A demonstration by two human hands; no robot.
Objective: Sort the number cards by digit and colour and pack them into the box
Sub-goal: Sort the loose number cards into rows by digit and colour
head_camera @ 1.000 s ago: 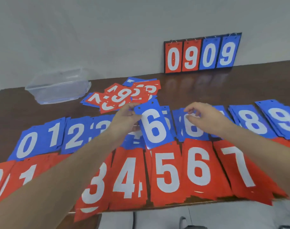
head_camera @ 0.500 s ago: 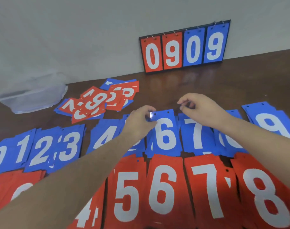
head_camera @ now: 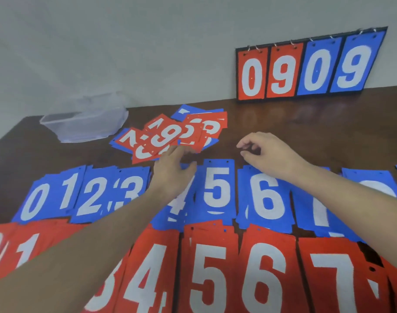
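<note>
Blue number cards lie in a sorted row of stacks, among them the blue 5 stack and the blue 6 stack. Nearer me runs a row of red stacks, with the red 5 stack in the middle. A loose mixed pile of red and blue cards lies behind the rows. My left hand reaches over the blue 4 stack, its fingertips at the near edge of that pile, holding nothing. Above the top of the blue 6 stack hovers my right hand, fingers loosely curled and empty. The clear plastic box stands at the back left.
A flip scoreboard reading 0909 leans against the wall at the back right. The brown table shows bare wood between the scoreboard and the blue row. The red row runs to the table's near edge.
The blue 6 card that my left hand held now lies on the blue 6 stack. My left hand has let go and moved back toward the mixed pile. My right hand stayed above the 6 stack.
</note>
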